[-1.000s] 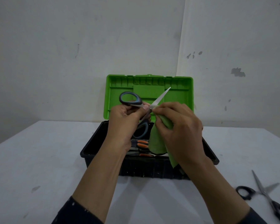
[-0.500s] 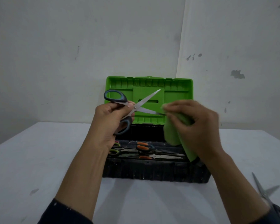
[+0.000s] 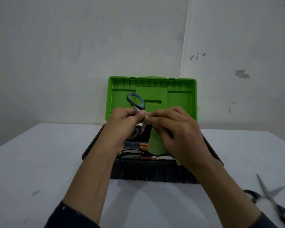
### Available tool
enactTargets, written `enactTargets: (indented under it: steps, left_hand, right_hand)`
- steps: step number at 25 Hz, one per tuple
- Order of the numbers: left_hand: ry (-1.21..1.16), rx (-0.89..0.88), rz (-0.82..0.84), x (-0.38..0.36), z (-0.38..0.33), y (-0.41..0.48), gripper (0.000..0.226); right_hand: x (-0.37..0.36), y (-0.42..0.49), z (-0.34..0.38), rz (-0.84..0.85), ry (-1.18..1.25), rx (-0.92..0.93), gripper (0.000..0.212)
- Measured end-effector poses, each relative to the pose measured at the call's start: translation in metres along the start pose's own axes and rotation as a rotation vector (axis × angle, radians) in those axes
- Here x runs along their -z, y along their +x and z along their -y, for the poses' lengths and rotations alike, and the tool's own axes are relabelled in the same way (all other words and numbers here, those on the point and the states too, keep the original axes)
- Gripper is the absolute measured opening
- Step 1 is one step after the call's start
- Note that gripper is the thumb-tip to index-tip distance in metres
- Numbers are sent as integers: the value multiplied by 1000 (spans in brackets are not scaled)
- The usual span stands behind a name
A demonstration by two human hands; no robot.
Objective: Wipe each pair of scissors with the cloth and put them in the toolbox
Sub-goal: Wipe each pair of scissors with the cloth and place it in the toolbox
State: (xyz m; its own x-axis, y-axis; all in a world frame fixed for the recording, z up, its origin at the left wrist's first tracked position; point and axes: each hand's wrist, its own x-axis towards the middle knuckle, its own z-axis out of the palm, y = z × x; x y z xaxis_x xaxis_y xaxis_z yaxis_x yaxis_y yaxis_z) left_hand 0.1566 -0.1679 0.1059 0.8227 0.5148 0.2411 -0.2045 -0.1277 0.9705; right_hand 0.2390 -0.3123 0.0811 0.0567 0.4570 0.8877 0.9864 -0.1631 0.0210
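Above the open toolbox (image 3: 155, 175), your left hand (image 3: 123, 127) grips the scissors (image 3: 136, 102) by the handles; your right hand (image 3: 176, 130), just beside it, pinches the cloth (image 3: 155, 143) around the hidden blades.

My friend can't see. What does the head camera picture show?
Two hands hold scissors over an open toolbox: the left hand grips the grey-handled scissors while the right hand wipes them with a green cloth. Black scissors lie on the white table.
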Motion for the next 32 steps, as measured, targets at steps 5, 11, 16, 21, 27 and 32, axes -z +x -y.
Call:
enactTargets:
  steps: [5,11,16,21,27,32]
  left_hand:
    - [25,-12,-66,5,2,4,19]
    - [82,-91,-79,-3,6,2,17]
    - [65,-71,-72,4,3,5,18]
    - [18,-18,-46,12,3,4,16]
    - [-19,24,27,12,-5,-2,15]
    - [-147,104,65,8,-11,-6,7]
  right_hand:
    - [10,-6,-27,-59,-94,-126,23]
    - [-10,-6,-1,-65,-24,-72,22]
    - [3,-13,-29,-100,-56,-197,28]
    - [27,-9,-44,-186,-12,-348,23]
    - [28,-2,-28,15,-8,-110,31]
    - [26,-3,-29,-82,-69,-87,16]
